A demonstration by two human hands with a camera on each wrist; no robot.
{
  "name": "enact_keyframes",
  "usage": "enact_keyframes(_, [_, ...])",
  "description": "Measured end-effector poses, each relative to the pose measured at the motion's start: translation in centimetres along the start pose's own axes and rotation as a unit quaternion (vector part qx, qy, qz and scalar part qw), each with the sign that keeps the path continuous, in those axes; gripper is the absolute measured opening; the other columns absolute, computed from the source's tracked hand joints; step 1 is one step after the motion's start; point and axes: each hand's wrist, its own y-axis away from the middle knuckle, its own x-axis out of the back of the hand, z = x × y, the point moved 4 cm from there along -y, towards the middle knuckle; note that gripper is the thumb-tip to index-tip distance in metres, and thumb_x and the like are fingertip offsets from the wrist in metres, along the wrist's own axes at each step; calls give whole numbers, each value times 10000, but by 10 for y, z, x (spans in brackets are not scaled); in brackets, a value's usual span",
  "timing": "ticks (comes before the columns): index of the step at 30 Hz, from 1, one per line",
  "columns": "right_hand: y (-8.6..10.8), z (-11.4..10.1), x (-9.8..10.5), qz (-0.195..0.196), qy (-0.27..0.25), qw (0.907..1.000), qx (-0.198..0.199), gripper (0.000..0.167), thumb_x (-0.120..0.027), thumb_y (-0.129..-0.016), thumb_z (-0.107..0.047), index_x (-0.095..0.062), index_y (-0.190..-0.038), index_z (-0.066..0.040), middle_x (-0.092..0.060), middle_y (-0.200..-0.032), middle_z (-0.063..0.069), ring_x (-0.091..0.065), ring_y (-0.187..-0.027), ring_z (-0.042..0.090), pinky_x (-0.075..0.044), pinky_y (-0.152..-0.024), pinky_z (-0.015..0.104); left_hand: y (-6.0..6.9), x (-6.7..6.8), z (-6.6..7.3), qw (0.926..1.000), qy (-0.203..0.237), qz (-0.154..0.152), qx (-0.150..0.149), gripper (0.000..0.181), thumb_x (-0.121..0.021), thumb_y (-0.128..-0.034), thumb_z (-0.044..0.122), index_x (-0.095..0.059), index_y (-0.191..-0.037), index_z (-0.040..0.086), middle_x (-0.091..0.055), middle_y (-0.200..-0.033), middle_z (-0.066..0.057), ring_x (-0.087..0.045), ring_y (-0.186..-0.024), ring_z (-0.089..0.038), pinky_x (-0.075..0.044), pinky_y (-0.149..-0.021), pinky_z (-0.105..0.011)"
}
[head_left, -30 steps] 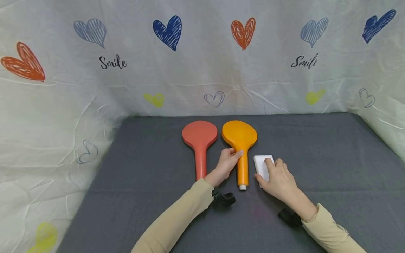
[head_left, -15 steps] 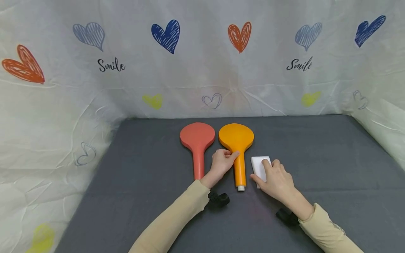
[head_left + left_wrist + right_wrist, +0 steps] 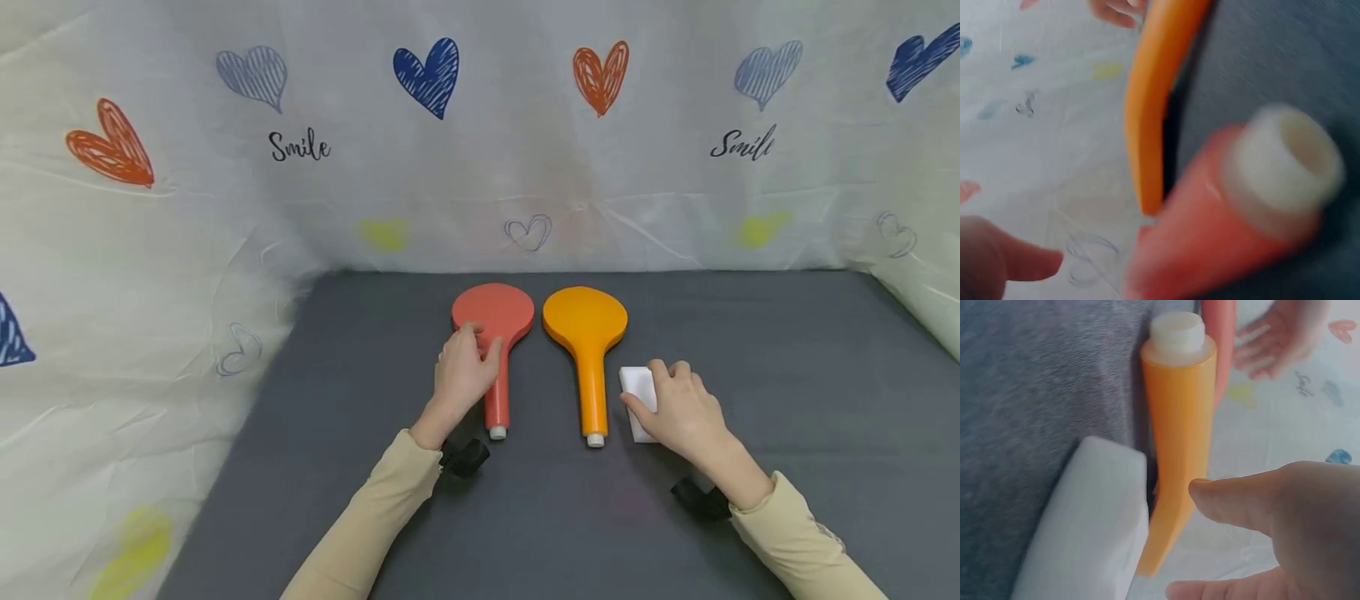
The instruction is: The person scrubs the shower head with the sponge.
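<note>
A red paddle-shaped object [image 3: 496, 308] lies with its white-tipped handle towards the near side. The left hand [image 3: 463, 375] hovers over its left part, thumb and fingers apart; in the left wrist view the thumb [image 3: 1029, 257] stands off the red handle [image 3: 1204, 231]. To the right lies a matching orange one [image 3: 585, 317], which no hand holds. Over a white block [image 3: 637, 387] is the right hand [image 3: 686, 417], thumb and fingers spread. In the right wrist view, the thumb [image 3: 1235, 497] stands clear of the white block [image 3: 1088, 525]; whether the other fingers touch it is unclear.
A dark grey cloth [image 3: 555, 533] covers the table. Behind and at the sides hangs a pale sheet [image 3: 480, 167] printed with hearts and words. Each wrist carries a black camera, the left one [image 3: 465, 458] near the red handle's end.
The left hand has let go of the orange handle and moved left over the red object. The right hand stays by the white block. The head view has shifted slightly.
</note>
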Motion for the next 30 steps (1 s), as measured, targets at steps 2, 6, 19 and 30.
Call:
enact_keyframes(2, [0,1,1,23,13,10000,-22,544,-655,-847,-328,-481,-1158,83,-472,-976,316,-502,-773,392,-462,-484,441,-1,-2,-7,9995,-97,-231,179,390,-585,-915,272,-521,-1057,-85,-535,-769,-137,-523,-600,-232,-432,-503,-317])
enact_keyframes(6, [1,0,-2,-57,125,9999,-78,603,-664,-830,-365,-464,-1159,100,-454,-939,309,-480,-764,392,-454,-493,442,-2,-13,-18,9966,142,-617,535,458,-651,-864,342,-453,-941,-64,-442,-665,-108,-466,-501,-213,-380,-445,-270])
enact_keyframes(19, [6,-3,-17,-81,242,9996,86,483,-687,-793,-229,-475,-1092,85,-424,-828,279,-458,-695,384,-441,-467,441,-5,-28,-45,9557,1992,-1058,1889,365,-675,-849,283,-451,-661,65,-406,-537,-6,-425,-458,-107,-369,-455,-225])
enact_keyframes(30, [4,-5,-5,1090,348,9931,274,355,-640,-771,-140,-475,-997,77,-418,-839,308,-458,-666,406,-434,-407,464,-8,-33,-48,8950,3565,-1416,2276,311,-652,-878,201,-621,-1014,-77,-655,-838,-111,-644,-705,-170,-538,-753,-349])
